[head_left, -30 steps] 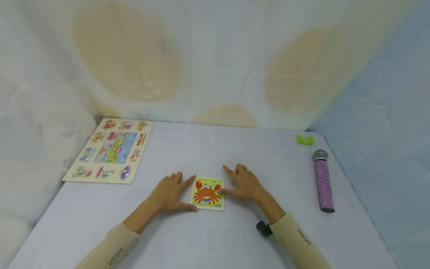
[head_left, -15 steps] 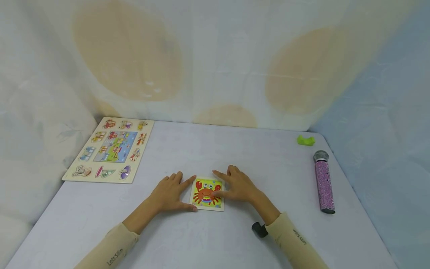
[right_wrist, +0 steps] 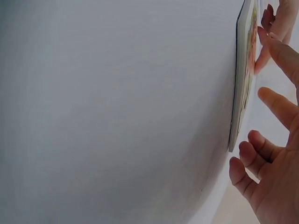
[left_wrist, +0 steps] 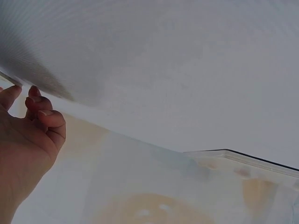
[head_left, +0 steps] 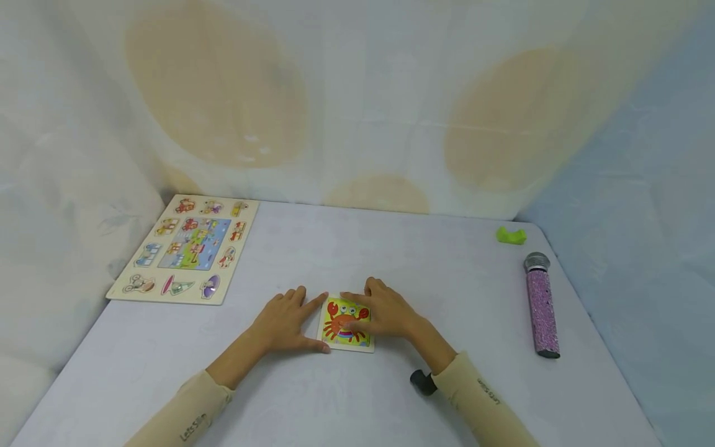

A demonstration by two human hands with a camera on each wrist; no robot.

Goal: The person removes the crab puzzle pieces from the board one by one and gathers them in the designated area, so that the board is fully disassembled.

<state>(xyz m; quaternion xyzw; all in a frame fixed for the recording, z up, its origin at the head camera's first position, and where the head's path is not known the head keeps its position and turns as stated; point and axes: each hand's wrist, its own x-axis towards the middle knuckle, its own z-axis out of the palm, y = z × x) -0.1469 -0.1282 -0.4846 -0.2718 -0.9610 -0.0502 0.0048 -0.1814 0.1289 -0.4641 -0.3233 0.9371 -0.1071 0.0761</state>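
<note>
2 loose hands frame a crab puzzle

The small square crab puzzle lies flat on the white bench, with a hand on either side of it. The left hand is spread, its thumb and forefinger straight, their tips at the puzzle's left corners. The right hand reaches over from the right with thumb and forefinger extended, the other fingers loosely bent; those 2 digits block part of the crab from above, and I cannot tell whether they touch it.

Beyond the puzzle to the left sits a big picture board with 10 small pictures round its border. Well to the puzzle's right lies a pink glittery microphone, its head pointing away; past that, farther from the puzzle, is a small green piece.
</note>
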